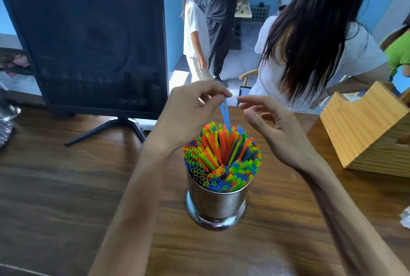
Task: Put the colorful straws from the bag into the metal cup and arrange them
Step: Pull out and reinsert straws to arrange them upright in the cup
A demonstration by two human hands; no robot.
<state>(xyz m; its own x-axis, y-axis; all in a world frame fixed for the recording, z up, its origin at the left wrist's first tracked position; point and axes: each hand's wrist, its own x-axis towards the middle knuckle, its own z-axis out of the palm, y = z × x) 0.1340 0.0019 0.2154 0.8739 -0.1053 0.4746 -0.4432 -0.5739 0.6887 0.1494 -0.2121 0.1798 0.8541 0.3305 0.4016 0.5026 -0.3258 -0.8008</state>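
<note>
- My left hand (195, 102) is pinching two blue straws (225, 112) above the metal cup (216, 204).
- My right hand (269, 125) is hovering beside them, fingers loosely curled, holding nothing.

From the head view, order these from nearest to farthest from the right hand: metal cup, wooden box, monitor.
From the right hand:
1. Metal cup, just below it, slightly left.
2. Wooden box, at the right edge.
3. Monitor, far left, behind.

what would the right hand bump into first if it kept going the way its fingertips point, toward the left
Most likely the left hand: the right hand points its fingertips at the left hand's pinch on two blue straws, across a small gap. Depth is unclear, so it might touch the straw tops first.
</note>
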